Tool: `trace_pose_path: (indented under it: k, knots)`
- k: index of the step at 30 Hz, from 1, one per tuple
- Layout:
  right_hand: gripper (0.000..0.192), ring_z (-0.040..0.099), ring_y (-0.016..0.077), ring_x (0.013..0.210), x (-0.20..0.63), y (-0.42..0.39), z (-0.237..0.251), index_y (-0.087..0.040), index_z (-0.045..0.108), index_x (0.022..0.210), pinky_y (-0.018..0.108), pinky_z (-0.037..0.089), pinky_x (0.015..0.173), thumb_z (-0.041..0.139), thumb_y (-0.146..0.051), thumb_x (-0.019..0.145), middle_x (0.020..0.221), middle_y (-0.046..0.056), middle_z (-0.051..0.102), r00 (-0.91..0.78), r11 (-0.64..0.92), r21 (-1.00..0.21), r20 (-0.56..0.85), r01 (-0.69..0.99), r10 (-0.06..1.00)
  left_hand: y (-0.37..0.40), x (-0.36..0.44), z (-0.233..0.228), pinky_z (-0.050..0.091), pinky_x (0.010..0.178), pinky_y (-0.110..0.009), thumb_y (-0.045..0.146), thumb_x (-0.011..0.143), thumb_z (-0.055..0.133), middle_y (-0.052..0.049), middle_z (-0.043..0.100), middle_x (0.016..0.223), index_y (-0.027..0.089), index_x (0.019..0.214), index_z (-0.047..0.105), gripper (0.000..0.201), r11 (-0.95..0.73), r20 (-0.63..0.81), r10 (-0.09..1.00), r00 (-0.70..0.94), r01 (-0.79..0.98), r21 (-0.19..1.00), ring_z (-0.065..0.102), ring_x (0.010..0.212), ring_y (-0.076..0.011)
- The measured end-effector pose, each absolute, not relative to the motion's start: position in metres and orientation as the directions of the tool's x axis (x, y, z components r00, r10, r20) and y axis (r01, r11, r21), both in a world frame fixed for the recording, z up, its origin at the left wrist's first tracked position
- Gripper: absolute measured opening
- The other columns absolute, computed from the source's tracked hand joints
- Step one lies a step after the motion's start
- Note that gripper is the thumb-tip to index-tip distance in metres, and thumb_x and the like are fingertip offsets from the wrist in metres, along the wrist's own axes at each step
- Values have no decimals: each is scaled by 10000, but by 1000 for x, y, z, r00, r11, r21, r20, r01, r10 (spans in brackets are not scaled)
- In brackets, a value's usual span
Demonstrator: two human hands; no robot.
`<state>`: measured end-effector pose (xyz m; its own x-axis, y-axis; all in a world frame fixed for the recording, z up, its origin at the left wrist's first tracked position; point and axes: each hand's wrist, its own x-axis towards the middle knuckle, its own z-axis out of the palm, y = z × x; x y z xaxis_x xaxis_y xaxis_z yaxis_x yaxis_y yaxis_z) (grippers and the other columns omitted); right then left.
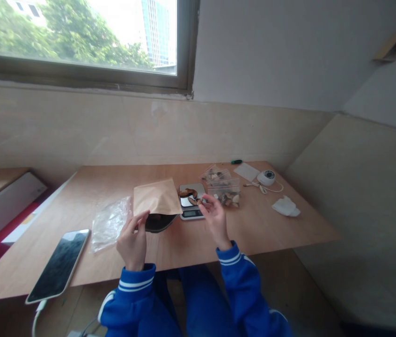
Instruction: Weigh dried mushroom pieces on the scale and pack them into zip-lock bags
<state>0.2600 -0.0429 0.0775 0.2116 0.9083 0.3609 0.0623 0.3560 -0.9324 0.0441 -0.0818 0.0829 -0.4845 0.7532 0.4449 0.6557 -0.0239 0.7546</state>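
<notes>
My left hand (133, 241) is closed on the near edge of a brown kraft paper pouch (156, 196). The pouch's mouth gapes toward me and shows a dark inside. My right hand (215, 220) pinches a curved brown dried piece (195, 201), which looks like a dried mushroom slice, over a small digital scale (192, 214). Another brown dried piece (188, 192) lies across the scale's shiny plate. I cannot read the scale's display. Just right of the scale are clear zip bags (229, 193) holding brown and pale pieces.
A crumpled clear plastic bag (110, 223) and a phone on a cable (61, 264) lie at left. At right are a white round device with a cord (266, 177), a white sheet (246, 172), a crumpled tissue (285, 206) and a small green object (236, 162). The wall borders the table's back.
</notes>
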Motion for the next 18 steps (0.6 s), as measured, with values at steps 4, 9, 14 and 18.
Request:
trace_pose_path:
  k: [4, 9, 14, 18]
  knots:
    - [458, 647, 176, 836, 290, 16, 50, -140, 537, 1148, 341, 541, 769, 636, -298, 729, 1164, 152, 590, 239, 298, -926, 351, 230, 906, -83, 42, 78, 412, 635, -239, 384, 835, 540, 13, 698, 908, 293, 946, 701, 216, -17, 441, 760, -477, 663, 748, 613, 711, -138]
    - [395, 632, 184, 931, 295, 64, 32, -138, 558, 1129, 353, 510, 841, 567, -198, 738, 1132, 127, 617, 13, 299, -852, 337, 430, 941, -85, 42, 77, 418, 645, -234, 376, 834, 547, 21, 698, 927, 297, 939, 701, 202, -27, 439, 775, -455, 671, 741, 620, 728, -135]
    - [399, 570, 195, 1103, 296, 58, 25, -159, 524, 1221, 373, 449, 947, 455, -199, 830, 1203, 119, 597, -77, 388, -786, 403, 481, 912, -85, 41, 77, 422, 639, -233, 394, 834, 546, 27, 697, 941, 303, 939, 701, 209, -5, 423, 777, -466, 668, 744, 618, 700, -126]
    - [362, 529, 213, 1125, 305, 37, 16, -156, 566, 1170, 402, 411, 987, 435, -161, 833, 1161, 128, 592, -5, 423, -690, 520, 588, 854, -84, 41, 74, 420, 646, -228, 398, 831, 554, 28, 697, 931, 301, 944, 702, 210, -9, 430, 776, -461, 674, 739, 617, 710, -123]
